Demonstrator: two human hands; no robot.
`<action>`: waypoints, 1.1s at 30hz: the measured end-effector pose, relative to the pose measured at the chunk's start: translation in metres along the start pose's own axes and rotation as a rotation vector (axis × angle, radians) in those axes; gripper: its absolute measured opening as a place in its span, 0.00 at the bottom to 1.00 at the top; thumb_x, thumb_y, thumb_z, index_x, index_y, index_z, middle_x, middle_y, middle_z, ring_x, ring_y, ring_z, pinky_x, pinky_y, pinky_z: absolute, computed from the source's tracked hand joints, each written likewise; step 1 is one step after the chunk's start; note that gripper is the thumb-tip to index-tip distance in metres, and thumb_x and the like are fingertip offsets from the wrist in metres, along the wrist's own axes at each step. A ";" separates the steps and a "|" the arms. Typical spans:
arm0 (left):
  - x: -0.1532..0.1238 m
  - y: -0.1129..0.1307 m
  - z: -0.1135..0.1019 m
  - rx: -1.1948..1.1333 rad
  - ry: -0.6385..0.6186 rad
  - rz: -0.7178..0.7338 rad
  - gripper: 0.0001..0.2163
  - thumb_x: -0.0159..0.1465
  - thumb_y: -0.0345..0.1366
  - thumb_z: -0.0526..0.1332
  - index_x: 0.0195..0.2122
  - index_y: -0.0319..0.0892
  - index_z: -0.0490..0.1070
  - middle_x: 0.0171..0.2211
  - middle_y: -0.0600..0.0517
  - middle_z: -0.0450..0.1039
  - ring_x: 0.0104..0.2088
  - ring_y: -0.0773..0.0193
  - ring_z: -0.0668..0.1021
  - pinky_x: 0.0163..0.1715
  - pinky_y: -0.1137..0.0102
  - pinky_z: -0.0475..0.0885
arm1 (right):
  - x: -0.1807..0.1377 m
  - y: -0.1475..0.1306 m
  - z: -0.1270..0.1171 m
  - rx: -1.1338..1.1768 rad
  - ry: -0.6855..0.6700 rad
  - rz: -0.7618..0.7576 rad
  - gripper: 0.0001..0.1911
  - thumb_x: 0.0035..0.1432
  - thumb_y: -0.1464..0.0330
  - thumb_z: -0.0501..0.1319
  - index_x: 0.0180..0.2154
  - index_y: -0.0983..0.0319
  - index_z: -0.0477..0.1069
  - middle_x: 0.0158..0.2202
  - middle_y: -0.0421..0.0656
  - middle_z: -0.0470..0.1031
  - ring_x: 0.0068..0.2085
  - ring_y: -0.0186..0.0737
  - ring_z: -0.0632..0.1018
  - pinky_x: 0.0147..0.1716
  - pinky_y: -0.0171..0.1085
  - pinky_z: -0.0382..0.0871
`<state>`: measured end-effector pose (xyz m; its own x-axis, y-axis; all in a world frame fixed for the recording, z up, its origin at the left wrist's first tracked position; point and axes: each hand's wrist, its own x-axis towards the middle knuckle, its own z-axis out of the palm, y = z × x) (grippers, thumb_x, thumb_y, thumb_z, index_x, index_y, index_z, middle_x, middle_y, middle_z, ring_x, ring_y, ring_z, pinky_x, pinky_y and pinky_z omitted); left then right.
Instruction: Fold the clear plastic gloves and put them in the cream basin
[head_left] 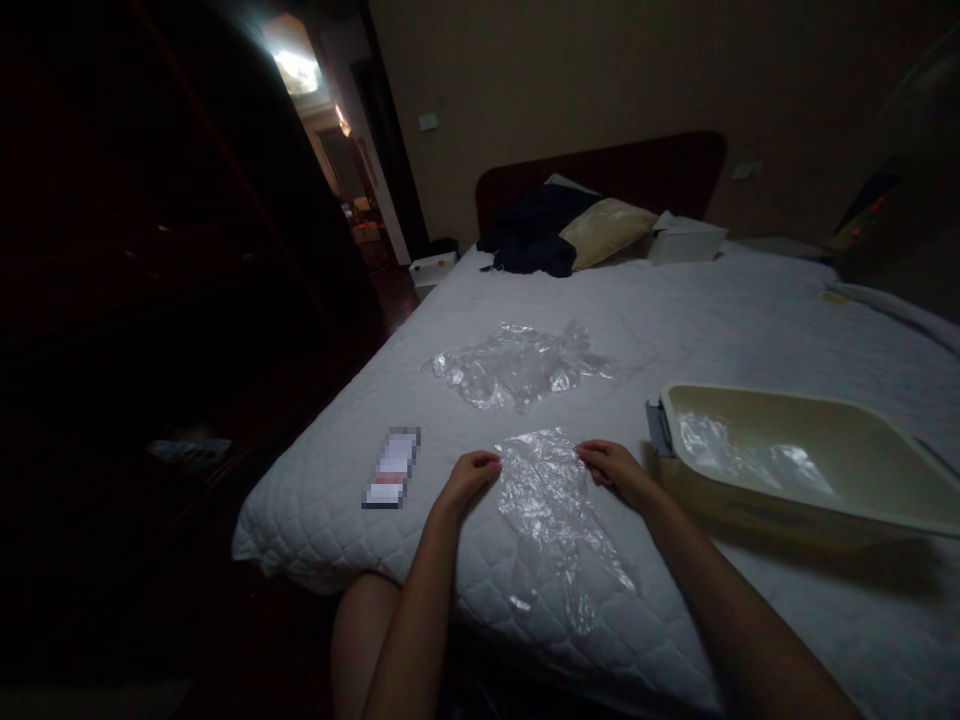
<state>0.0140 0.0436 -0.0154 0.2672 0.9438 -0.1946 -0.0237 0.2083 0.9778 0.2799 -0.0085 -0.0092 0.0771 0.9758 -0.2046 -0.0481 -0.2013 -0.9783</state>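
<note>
A clear plastic bag (551,500) lies crinkled on the quilted white bed, its lower end spreading toward the bed's near edge. My left hand (477,472) pinches its far left corner between thumb and fingers. At the far right corner, my right hand (609,465) has its fingers closed on the same bag. The top edge runs fairly straight between both hands. Beyond it, a second crumpled clear plastic sheet or bag (517,365) rests on the bed. A phone-like object (391,470), blurred by pixelation, lies left of my left hand.
To the right stands a large cream plastic bin (787,450) with a grey latch. Dark cloth (536,230), a beige pillow (609,230) and a white box (686,240) sit near the headboard (600,170). The bed's left edge drops to a dark floor.
</note>
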 end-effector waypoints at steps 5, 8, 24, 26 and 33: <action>-0.002 0.000 0.006 0.015 0.031 0.047 0.13 0.41 0.33 0.67 0.29 0.36 0.74 0.25 0.51 0.72 0.25 0.69 0.70 0.25 0.76 0.62 | -0.008 0.003 -0.002 0.009 -0.003 -0.025 0.18 0.46 0.57 0.61 0.32 0.66 0.68 0.12 0.33 0.60 0.13 0.24 0.58 0.12 0.27 0.44; -0.003 -0.001 0.006 0.004 0.042 0.065 0.12 0.43 0.34 0.66 0.30 0.36 0.74 0.25 0.51 0.72 0.25 0.70 0.70 0.24 0.76 0.62 | -0.013 0.002 -0.002 -0.016 -0.022 -0.057 0.18 0.48 0.54 0.58 0.28 0.65 0.68 0.11 0.34 0.60 0.12 0.24 0.56 0.12 0.28 0.42; -0.009 0.004 0.007 0.015 0.011 0.042 0.15 0.42 0.39 0.67 0.30 0.37 0.74 0.25 0.50 0.72 0.23 0.70 0.70 0.21 0.77 0.60 | -0.012 0.004 0.000 -0.053 -0.048 -0.055 0.20 0.45 0.56 0.61 0.35 0.65 0.69 0.18 0.35 0.62 0.16 0.24 0.60 0.13 0.27 0.51; -0.010 0.003 0.006 0.020 -0.006 0.041 0.15 0.43 0.38 0.67 0.32 0.36 0.74 0.24 0.51 0.71 0.22 0.71 0.69 0.21 0.77 0.59 | -0.013 0.005 0.000 -0.057 -0.047 -0.047 0.21 0.44 0.55 0.62 0.34 0.65 0.69 0.20 0.36 0.64 0.16 0.24 0.60 0.14 0.28 0.51; -0.011 0.002 0.006 0.082 -0.005 0.116 0.12 0.44 0.35 0.65 0.30 0.36 0.74 0.25 0.51 0.72 0.25 0.69 0.70 0.25 0.75 0.62 | -0.018 0.000 0.002 -0.009 -0.017 -0.045 0.20 0.41 0.58 0.64 0.34 0.64 0.70 0.21 0.37 0.66 0.17 0.24 0.61 0.14 0.27 0.51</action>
<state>0.0166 0.0325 -0.0112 0.2720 0.9590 -0.0796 0.0245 0.0758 0.9968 0.2769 -0.0260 -0.0051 0.0616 0.9852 -0.1600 -0.0356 -0.1580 -0.9868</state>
